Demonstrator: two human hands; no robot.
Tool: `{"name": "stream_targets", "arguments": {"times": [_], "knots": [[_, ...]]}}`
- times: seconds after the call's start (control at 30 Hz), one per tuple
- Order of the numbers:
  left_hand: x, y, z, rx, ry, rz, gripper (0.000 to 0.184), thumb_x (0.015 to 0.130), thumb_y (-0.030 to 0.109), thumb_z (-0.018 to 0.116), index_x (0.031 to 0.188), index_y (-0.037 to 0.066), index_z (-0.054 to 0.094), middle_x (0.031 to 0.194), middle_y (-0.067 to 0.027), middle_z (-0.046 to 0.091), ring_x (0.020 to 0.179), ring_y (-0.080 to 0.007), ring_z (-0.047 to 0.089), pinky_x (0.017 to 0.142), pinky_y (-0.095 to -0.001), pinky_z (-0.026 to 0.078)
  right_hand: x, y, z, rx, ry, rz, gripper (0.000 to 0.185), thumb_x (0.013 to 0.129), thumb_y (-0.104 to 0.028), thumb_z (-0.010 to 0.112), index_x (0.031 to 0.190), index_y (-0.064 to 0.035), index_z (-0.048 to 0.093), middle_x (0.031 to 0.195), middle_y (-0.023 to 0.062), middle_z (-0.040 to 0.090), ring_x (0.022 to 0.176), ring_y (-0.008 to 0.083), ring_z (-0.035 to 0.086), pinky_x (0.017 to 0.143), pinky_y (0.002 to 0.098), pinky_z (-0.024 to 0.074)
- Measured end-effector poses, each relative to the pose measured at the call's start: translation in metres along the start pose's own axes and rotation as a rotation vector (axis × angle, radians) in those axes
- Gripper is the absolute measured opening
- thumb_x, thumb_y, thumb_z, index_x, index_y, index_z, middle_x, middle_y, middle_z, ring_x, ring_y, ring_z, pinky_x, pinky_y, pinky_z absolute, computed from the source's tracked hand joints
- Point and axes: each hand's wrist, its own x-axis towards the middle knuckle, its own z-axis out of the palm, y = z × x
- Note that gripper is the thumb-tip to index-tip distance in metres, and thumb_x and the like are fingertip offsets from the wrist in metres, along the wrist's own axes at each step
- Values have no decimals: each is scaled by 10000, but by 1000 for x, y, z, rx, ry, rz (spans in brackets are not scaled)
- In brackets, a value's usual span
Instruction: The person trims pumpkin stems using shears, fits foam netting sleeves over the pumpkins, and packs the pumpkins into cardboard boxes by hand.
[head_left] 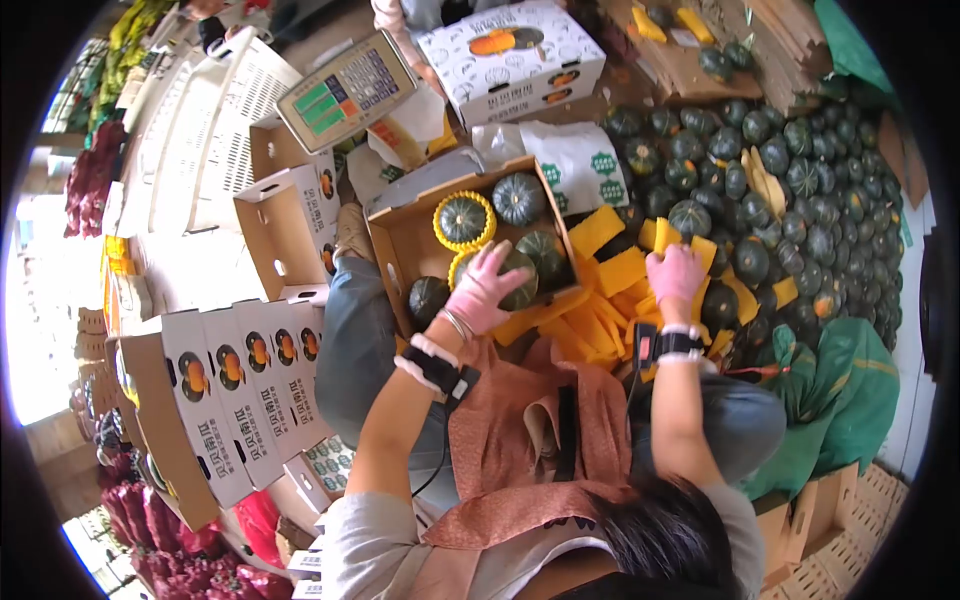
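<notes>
My left hand [480,290], in a pink glove, rests over a dark green pumpkin [519,282] inside an open cardboard box [400,262], its fingers curved across the top. Yellow foam netting shows beside that hand. In the same box sit another pumpkin wrapped in a yellow foam net [463,221] and several bare ones. My right hand [674,274], also gloved in pink, is closed at a yellow foam net [665,238] above a loose heap of yellow foam nets [600,310]. Its fingertips are partly hidden.
A large pile of green pumpkins [790,220] spreads to the right. A scale [347,90] stands beyond the box, near a closed printed carton [510,60]. Printed cartons [240,400] line the left. A green sack [840,390] lies at right. Another person's hand [432,78] touches the closed carton.
</notes>
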Motion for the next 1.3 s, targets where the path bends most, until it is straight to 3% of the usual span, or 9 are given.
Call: {"name": "stream_targets", "arguments": {"times": [0.17, 0.27, 0.4, 0.47, 0.57, 0.8, 0.93, 1.07, 1.3], "knots": [[-9, 90, -17, -275, 324, 44, 468, 674, 364, 753, 983, 46, 603, 1033, -156, 535, 975, -358, 508, 850, -437, 431, -93, -34, -9, 1117, 65, -147, 252, 744, -234, 663, 679, -15, 558, 631, 121, 561, 569, 227, 526, 558, 357, 430], [-21, 127, -23, -331, 280, 106, 446, 733, 417, 707, 887, 23, 566, 841, -149, 479, 796, -342, 487, 719, -417, 438, -140, -50, -25, 1670, -370, 82, 274, 858, -245, 595, 726, -6, 576, 661, -1, 535, 631, 97, 477, 589, 270, 403], [-43, 128, -28, -657, 343, 123, 251, 868, 265, 600, 880, 18, 557, 821, -122, 447, 740, -296, 460, 668, -345, 413, -165, -35, -56, 1942, -592, -218, 349, 908, -397, 544, 905, -50, 585, 845, -11, 565, 780, 84, 519, 713, 231, 426], [-46, 132, -29, -687, 452, 177, 273, 878, 283, 592, 873, 13, 550, 820, -108, 443, 730, -266, 455, 661, -321, 405, -174, -44, -72, 1735, -380, -521, 292, 879, -314, 622, 940, -39, 546, 886, -17, 554, 801, 82, 511, 727, 231, 433], [-53, 134, -35, -967, 427, 131, 233, 850, 226, 621, 862, 8, 540, 831, -110, 469, 722, -252, 461, 653, -306, 405, -173, -45, -75, 1843, -567, -461, 250, 815, -165, 685, 950, -38, 517, 881, -11, 539, 811, 78, 498, 743, 234, 439], [-70, 145, -50, -487, 608, -277, 251, 704, -34, 622, 937, -17, 531, 847, -108, 600, 781, -229, 605, 705, -287, 482, -181, -66, -59, 1459, 101, -402, 317, 704, 55, 654, 971, -21, 500, 897, 76, 570, 812, 176, 584, 731, 291, 480], [-74, 125, -23, -2020, 388, -405, 317, 809, 61, 569, 1110, -36, 543, 1007, -107, 631, 960, -216, 612, 861, -328, 492, -167, -53, -35, 916, 263, -690, 239, 704, 57, 585, 929, -11, 541, 889, 113, 598, 813, 216, 612, 701, 311, 475], [-88, 125, -43, -2060, 222, -232, 452, 871, 266, 594, 1187, -49, 518, 1127, -115, 598, 1035, -214, 586, 934, -336, 448, -165, -33, -49, 2257, -1044, -81, 219, 690, 28, 545, 898, 26, 613, 927, 56, 654, 868, 173, 621, 797, 288, 480], [-83, 113, -31, -1612, 214, -29, 240, 911, 187, 579, 1058, -2, 593, 1034, -20, 593, 914, -96, 560, 808, -235, 459, -181, -41, -64, 2101, -998, -244, 267, 766, -59, 648, 1017, 18, 596, 972, 63, 636, 892, 158, 606, 827, 282, 474]]}}
